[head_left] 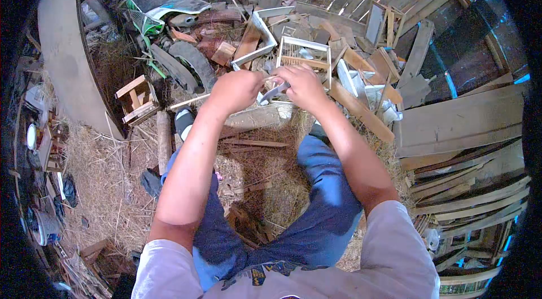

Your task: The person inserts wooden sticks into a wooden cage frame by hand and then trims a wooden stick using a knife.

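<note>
My left hand (236,93) is closed around a thin wooden stick (191,101), whose long end sticks out to the left past my forearm. The stick's other end reaches toward my right hand (305,89). Those fingers are wrapped round a flat grey blade (274,93), pointing down and left; its handle is hidden in the fist. Both hands are close together in front of me, blade and stick end nearly meeting. Below them lies a thick pale log (257,119), between my feet.
Behind the hands is a heap of scrap wood with a white-framed slatted box (305,50). A small wooden stool (137,100) and a green-framed motorbike (155,8) stand left. Wide boards (460,121) are stacked right. Straw (118,186) covers the floor.
</note>
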`<state>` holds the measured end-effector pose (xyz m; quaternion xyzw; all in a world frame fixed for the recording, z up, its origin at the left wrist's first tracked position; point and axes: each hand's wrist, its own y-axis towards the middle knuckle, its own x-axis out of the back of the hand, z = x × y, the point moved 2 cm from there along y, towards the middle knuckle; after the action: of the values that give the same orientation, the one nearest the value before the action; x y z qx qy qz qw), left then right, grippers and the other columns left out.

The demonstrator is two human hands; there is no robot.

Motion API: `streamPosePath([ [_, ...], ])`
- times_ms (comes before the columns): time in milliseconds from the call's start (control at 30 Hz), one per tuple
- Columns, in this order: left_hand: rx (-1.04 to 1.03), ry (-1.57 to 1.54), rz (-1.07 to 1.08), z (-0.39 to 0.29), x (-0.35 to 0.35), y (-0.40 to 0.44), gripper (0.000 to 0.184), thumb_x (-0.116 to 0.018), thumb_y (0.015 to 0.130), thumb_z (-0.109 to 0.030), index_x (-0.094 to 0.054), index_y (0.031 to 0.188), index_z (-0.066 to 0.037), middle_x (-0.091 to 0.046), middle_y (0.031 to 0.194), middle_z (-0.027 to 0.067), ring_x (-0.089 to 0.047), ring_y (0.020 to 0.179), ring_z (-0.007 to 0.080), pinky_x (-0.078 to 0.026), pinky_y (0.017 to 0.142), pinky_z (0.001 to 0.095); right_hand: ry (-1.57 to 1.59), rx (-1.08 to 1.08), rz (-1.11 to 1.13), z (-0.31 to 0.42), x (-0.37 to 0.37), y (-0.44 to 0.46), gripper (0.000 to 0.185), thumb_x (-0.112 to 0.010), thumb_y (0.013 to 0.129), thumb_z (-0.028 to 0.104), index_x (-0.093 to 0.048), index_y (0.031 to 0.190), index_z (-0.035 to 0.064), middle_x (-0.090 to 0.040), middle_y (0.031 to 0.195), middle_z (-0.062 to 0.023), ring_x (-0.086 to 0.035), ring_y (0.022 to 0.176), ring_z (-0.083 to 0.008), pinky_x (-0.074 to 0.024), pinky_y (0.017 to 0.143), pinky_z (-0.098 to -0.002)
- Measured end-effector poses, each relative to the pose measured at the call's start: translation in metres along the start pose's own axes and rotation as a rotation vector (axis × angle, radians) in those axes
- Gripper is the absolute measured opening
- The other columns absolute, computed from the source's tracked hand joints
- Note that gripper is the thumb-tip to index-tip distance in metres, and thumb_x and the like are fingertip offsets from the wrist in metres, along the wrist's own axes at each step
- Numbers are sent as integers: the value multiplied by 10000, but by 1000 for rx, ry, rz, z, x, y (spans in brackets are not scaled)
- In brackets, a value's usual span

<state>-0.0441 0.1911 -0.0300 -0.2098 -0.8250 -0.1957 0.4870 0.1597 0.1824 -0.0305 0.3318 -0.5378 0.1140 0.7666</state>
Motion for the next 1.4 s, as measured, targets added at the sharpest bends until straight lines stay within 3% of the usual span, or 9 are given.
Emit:
streamPosePath([
  [567,64,-76,-154,-22,-8,-8,181,-573,820,-141,-691,954,-109,-697,854,188,-680,829,395,-537,716,512,-119,-85,-61,6,8,-8,111,-629,785,130,-621,896,145,-672,857,-69,-649,852,-316,-459,747,-480],
  [867,5,-91,-35,-21,0,-10,186,-575,882,-208,-675,943,-65,-693,863,210,-673,842,407,-528,750,519,-76,-70,16,1,11,-18,129,-644,792,115,-622,914,151,-673,884,-63,-647,915,-307,-463,780,-469],
  [967,42,-120,13,-1,-10,-1,244,-583,919,-262,-664,962,-36,-676,859,233,-658,855,433,-517,754,516,50,-1,35,-3,6,-14,202,-632,811,94,-651,1006,142,-680,1006,-87,-630,1012,-316,-463,840,-458],
  [1167,173,-340,-122,10,-8,8,280,-544,963,-247,-641,1006,11,-665,863,238,-659,825,382,-505,765,453,193,-77,-424,-18,32,-8,279,-585,898,111,-633,1168,58,-594,1276,-171,-553,1188,-354,-417,1019,-468],
  [1200,171,-339,-115,8,-9,9,280,-544,963,-247,-641,1006,11,-665,863,238,-659,825,382,-505,765,453,176,-106,-534,-10,41,-5,196,-530,998,156,-638,1085,18,-670,1037,-147,-652,1009,-293,-492,887,-388],
  [1233,157,-405,-158,4,-9,12,278,-537,977,-242,-635,1019,15,-661,870,222,-647,824,340,-499,774,430,173,-110,-537,-8,40,-5,196,-530,998,156,-638,1085,18,-670,1037,-147,-652,1009,-293,-492,887,-388],
  [1300,136,-474,-200,-5,-11,17,276,-531,990,-237,-629,1031,18,-657,877,206,-635,823,297,-494,782,408,419,-752,-229,-19,30,-12,232,-554,1005,241,-671,1046,45,-698,816,-107,-670,745,-246,-511,726,-348],
  [1367,90,-581,-264,-14,-11,18,246,-512,989,-221,-595,1033,6,-642,888,260,-618,852,446,-485,762,464,311,-620,-352,-29,12,-15,274,-604,984,321,-706,969,68,-677,676,-94,-608,553,-227,-483,589,-341],
  [1400,41,-626,-309,-17,-15,19,242,-531,989,-225,-598,1064,-5,-631,873,239,-622,823,398,-484,756,438,259,-592,-295,-28,8,-14,267,-634,957,327,-712,945,72,-683,711,-114,-609,556,-231,-477,578,-342],
])
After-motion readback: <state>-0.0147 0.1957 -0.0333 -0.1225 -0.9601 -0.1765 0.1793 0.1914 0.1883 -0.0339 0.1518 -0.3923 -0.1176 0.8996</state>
